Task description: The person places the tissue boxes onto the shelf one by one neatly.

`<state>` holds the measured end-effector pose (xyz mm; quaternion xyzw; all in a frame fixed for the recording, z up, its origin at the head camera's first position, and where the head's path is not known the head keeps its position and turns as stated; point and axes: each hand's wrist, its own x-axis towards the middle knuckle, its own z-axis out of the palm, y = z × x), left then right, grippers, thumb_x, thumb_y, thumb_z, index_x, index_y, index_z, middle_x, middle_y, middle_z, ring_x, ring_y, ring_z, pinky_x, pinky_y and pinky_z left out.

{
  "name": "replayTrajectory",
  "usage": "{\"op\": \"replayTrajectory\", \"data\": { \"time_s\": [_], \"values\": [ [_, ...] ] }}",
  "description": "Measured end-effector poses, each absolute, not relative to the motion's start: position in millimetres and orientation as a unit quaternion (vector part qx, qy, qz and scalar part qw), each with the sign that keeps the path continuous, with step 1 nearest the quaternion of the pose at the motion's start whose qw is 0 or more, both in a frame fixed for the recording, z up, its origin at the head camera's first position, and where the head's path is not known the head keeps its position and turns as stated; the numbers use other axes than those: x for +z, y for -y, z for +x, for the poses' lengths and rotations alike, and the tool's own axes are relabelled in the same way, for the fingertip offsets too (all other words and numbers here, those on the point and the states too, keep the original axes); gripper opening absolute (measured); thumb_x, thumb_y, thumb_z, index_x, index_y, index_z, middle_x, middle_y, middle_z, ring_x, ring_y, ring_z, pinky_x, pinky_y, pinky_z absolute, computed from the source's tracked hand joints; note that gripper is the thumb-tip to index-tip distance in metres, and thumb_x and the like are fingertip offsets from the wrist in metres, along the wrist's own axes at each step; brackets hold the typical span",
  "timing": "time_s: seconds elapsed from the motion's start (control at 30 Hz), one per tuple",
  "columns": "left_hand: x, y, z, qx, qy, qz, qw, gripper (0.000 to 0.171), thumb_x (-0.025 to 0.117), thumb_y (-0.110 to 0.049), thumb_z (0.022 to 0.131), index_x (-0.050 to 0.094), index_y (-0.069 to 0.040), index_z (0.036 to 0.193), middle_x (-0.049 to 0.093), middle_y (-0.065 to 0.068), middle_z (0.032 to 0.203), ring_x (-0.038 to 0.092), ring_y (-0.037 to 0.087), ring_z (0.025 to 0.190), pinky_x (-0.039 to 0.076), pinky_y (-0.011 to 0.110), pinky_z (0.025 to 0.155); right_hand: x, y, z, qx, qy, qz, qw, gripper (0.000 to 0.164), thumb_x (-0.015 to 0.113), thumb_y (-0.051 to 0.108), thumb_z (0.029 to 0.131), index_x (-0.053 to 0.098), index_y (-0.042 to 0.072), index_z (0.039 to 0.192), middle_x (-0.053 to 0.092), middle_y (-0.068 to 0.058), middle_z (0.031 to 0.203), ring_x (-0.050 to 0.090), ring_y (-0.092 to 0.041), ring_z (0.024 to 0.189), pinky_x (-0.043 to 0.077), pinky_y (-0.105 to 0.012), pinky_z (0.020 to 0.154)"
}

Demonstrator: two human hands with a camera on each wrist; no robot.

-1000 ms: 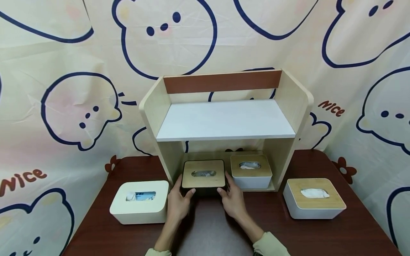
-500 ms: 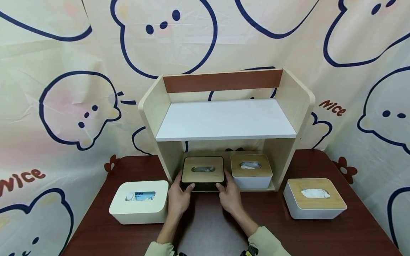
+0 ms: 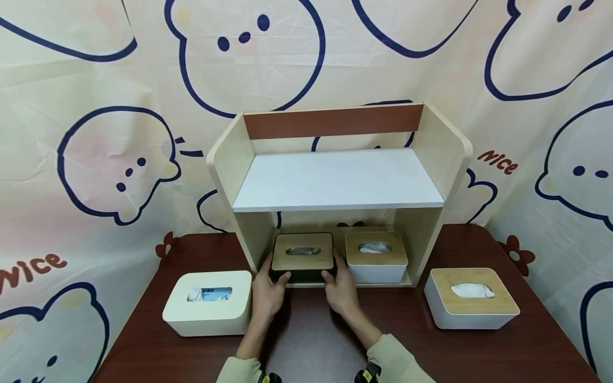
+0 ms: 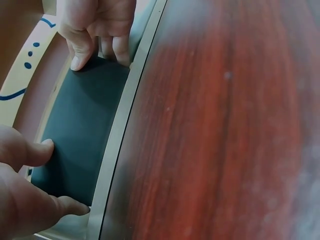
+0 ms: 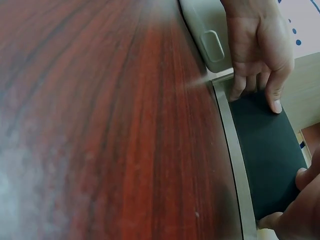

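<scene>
A black tissue box (image 3: 304,261) with a light wooden lid sits in the lower left part of the shelf unit, just inside its front edge. My left hand (image 3: 267,293) grips its left end, thumb on the front face and fingers along the side. At the opposite end my right hand (image 3: 342,291) holds it the same way. Both wrist views show the dark front face (image 4: 82,120) between the two hands, right behind the shelf's front strip (image 5: 234,155). Beside it on the right stands a white tissue box (image 3: 376,272) with a wooden lid.
The shelf unit has a white upper board (image 3: 337,181) above the hands. An all-white tissue box (image 3: 210,314) stands on the dark red table (image 3: 311,340) at left. Another white tissue box (image 3: 471,314) with a wooden lid stands at right. A patterned cloth (image 3: 383,80) hangs behind.
Both hands have pushed the black tissue box a little farther back into the shelf and slightly left. Its front face now shows more. The other boxes stay in place.
</scene>
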<state>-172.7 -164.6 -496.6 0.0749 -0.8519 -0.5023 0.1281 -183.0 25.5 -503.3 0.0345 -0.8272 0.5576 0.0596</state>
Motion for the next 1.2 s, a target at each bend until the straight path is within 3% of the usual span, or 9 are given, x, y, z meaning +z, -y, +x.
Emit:
{"op": "replayTrajectory", "data": {
  "time_s": [0.1,0.2,0.37,0.5,0.6,0.7,0.8,0.93,1.2],
  "values": [
    [-498,164,-173,-0.5,0.852,0.07,0.141,0.072,0.075,-0.005,0.099,0.041,0.004,0.162,0.075,0.022,0.096,0.049,0.018,0.063,0.055,0.047,0.097,-504,-25,-183,0.56,0.826,0.037,0.058,0.066,0.061,0.003,0.107,0.032,-0.003,0.166,0.042,-0.03,0.166,0.052,-0.046,0.145,0.049,-0.061,0.113],
    [-499,164,-174,-0.499,0.851,0.067,0.148,0.071,0.075,-0.004,0.098,0.042,0.005,0.161,0.068,0.033,0.133,0.051,0.024,0.075,0.048,0.057,0.115,-504,-24,-183,0.561,0.825,0.04,0.059,0.066,0.061,0.002,0.107,0.031,-0.005,0.166,0.041,-0.031,0.167,0.044,-0.048,0.151,0.046,-0.064,0.117],
    [-498,165,-174,-0.498,0.855,0.069,0.129,0.073,0.073,-0.006,0.101,0.038,0.003,0.164,0.053,0.009,0.063,0.031,0.012,0.054,0.05,0.041,0.087,-504,-25,-183,0.557,0.827,0.04,0.057,0.067,0.06,0.004,0.108,0.03,-0.004,0.167,0.041,-0.03,0.167,0.051,-0.047,0.146,0.048,-0.062,0.114],
    [-497,165,-173,-0.5,0.855,0.063,0.118,0.074,0.072,-0.009,0.102,0.035,0.002,0.165,0.033,-0.009,0.057,0.029,0.008,0.049,0.041,0.031,0.071,-503,-26,-183,0.55,0.832,0.041,0.056,0.067,0.061,0.006,0.108,0.029,-0.003,0.167,0.043,-0.031,0.165,0.057,-0.044,0.14,0.05,-0.061,0.112],
    [-497,165,-172,-0.503,0.855,0.06,0.109,0.074,0.071,-0.011,0.103,0.033,0.002,0.166,0.033,-0.009,0.055,0.034,0.009,0.048,0.04,0.029,0.064,-501,-27,-181,0.547,0.835,0.04,0.049,0.069,0.062,0.007,0.108,0.028,-0.002,0.168,0.07,-0.033,0.129,0.073,-0.034,0.091,0.058,-0.051,0.096],
    [-493,164,-170,-0.497,0.859,0.06,0.102,0.076,0.071,-0.014,0.104,0.031,0.002,0.167,0.042,-0.001,0.055,0.042,0.017,0.049,0.043,0.033,0.063,-499,-28,-178,0.547,0.835,0.042,0.044,0.073,0.064,0.009,0.107,0.026,0.0,0.169,0.072,-0.029,0.093,0.054,-0.023,0.056,0.057,-0.043,0.078],
    [-487,162,-165,-0.485,0.866,0.053,0.112,0.077,0.073,-0.017,0.103,0.032,0.005,0.166,0.074,0.023,0.096,0.072,0.039,0.087,0.058,0.047,0.088,-498,-29,-171,0.545,0.836,0.048,0.044,0.076,0.066,0.011,0.106,0.025,0.001,0.17,0.07,-0.033,0.126,0.073,-0.036,0.091,0.059,-0.052,0.094],
    [-474,159,-158,-0.478,0.869,0.033,0.124,0.08,0.075,-0.019,0.102,0.032,0.005,0.165,0.043,0.03,0.166,0.043,0.048,0.153,0.042,0.065,0.121,-495,-32,-159,0.542,0.837,0.062,0.05,0.078,0.07,0.016,0.105,0.027,-0.002,0.168,0.036,-0.028,0.17,0.039,-0.049,0.155,0.04,-0.067,0.121],
    [-449,158,-134,-0.458,0.881,-0.007,0.119,0.084,0.076,-0.026,0.102,0.031,0.001,0.167,0.04,0.024,0.17,0.041,0.045,0.156,0.042,0.066,0.12,-481,-31,-133,0.546,0.833,0.083,0.036,0.085,0.073,0.027,0.104,0.025,-0.003,0.169,0.027,-0.026,0.175,0.031,-0.046,0.16,0.034,-0.068,0.125]
  ]
}}
